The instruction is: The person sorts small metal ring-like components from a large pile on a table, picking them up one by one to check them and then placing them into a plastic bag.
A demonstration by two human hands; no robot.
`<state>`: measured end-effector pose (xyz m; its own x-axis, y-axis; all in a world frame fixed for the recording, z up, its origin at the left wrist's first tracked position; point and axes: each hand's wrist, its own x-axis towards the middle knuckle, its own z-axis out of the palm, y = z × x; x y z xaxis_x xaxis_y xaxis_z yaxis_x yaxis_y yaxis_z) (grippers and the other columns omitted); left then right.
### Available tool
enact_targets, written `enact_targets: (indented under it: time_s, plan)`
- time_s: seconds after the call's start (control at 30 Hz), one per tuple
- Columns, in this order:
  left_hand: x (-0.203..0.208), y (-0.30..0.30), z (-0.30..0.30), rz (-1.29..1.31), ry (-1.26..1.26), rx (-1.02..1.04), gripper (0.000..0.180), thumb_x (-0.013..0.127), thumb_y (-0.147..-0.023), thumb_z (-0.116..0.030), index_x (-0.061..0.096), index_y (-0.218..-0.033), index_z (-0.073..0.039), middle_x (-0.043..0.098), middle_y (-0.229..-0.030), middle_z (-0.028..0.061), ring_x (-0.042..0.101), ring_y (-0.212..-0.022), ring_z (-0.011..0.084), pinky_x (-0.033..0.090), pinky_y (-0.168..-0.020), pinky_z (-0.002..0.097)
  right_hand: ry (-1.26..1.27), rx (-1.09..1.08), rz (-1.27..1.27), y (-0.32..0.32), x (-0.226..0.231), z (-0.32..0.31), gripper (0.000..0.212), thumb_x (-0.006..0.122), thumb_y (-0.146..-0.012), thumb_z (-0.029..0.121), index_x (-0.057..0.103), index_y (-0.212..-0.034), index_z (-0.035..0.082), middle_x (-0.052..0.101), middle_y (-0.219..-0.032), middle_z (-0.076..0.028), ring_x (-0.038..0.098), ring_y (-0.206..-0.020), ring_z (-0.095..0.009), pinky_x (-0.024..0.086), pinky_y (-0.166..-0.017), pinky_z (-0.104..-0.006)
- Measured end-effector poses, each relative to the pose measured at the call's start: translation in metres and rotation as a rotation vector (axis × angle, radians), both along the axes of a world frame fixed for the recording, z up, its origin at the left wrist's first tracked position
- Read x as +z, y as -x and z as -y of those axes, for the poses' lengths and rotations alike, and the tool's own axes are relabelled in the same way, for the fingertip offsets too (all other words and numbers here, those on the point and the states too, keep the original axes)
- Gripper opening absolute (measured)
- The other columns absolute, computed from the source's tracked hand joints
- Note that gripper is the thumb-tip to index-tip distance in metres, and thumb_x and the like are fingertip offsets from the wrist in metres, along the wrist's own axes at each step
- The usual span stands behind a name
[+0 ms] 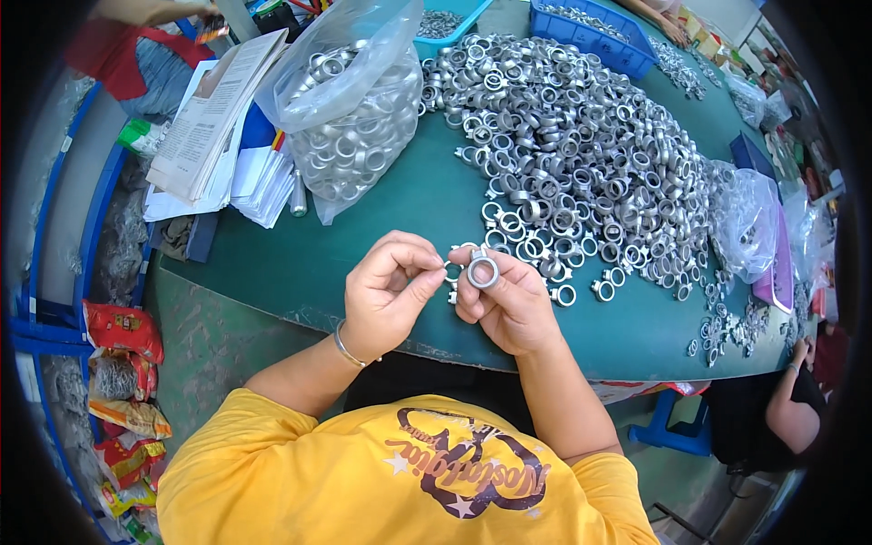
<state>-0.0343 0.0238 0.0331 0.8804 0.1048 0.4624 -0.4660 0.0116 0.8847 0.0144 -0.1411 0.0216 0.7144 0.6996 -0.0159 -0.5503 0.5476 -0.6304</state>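
Between finger and thumb of my right hand [513, 309] is a silver metal ring [483, 272] with a small lug on top, its round opening facing me. Close by on its left, my left hand [389, 289] has thumb and forefinger pinched together. Whatever those fingertips hold, if anything, is too small to make out. Both hands are above the near edge of a green table [300, 272]. Beyond them spreads a large heap of similar metal rings [590, 154], with a few loose ones at its near side.
A clear plastic bag [350, 118] full of rings stands left of the heap, beside stacked papers [213, 127]. Blue bins [595, 41] of small parts sit at the back. Another plastic bag [745, 222] lies right. Other people work nearby; a blue stool [672, 427] stands below the table edge.
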Motion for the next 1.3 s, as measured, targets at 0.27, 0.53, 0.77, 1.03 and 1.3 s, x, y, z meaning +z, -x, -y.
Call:
enact_targets:
  time_s: [0.27,0.53,0.77,1.03,1.3]
  plan:
    - [0.000,0.004,0.010,-0.275,0.262,-0.228,0.028,0.068,-0.081,0.002,0.052,-0.103,0.000,0.058,-0.088,0.0038,0.056,-0.075,0.0075,0.047,-0.065,0.0198,0.298,-0.235,0.352,0.008,-0.001,-0.005,0.026,0.052,-0.092,0.007,0.057,-0.116,0.000,0.057,-0.080,-0.005,0.053,-0.065,-0.014,0.045,-0.062,-0.0247]
    - [0.012,-0.006,-0.002,-0.085,-0.166,-0.039,0.033,0.072,-0.073,0.006,0.055,-0.100,0.000,0.055,-0.103,0.0100,0.056,-0.089,0.0126,0.049,-0.074,0.0250,0.644,-0.600,0.916,0.015,0.001,-0.012,0.038,0.053,-0.084,-0.007,0.054,-0.122,-0.001,0.059,-0.083,-0.011,0.057,-0.069,-0.018,0.047,-0.064,-0.0264]
    - [0.087,-0.096,-0.080,0.502,-0.574,0.794,0.027,0.067,-0.075,0.006,0.055,-0.099,0.000,0.057,-0.109,0.0119,0.059,-0.094,0.0212,0.048,-0.081,0.0283,0.657,-0.628,0.735,0.013,-0.007,-0.011,0.021,0.054,-0.088,-0.002,0.059,-0.108,-0.002,0.059,-0.084,-0.007,0.057,-0.069,-0.012,0.046,-0.062,-0.0229]
    - [0.086,-0.098,-0.097,0.164,-0.974,0.682,0.030,0.065,-0.083,-0.020,0.062,-0.103,0.003,0.057,-0.120,0.0201,0.055,-0.110,0.0345,0.042,-0.094,0.0377,0.611,-0.703,0.872,0.011,-0.005,-0.013,0.015,0.055,-0.086,-0.002,0.061,-0.100,-0.001,0.058,-0.078,-0.009,0.054,-0.061,-0.015,0.042,-0.055,-0.0248]
    - [0.049,-0.043,-0.036,0.432,-0.977,0.276,0.029,0.070,-0.073,-0.002,0.061,-0.101,-0.001,0.061,-0.099,0.0155,0.059,-0.091,0.0317,0.048,-0.081,0.0380,0.873,-0.487,1.625,0.016,0.001,-0.009,0.018,0.068,-0.074,0.017,0.064,-0.090,0.009,0.058,-0.108,-0.006,0.053,-0.106,-0.023,0.037,-0.092,-0.0462]
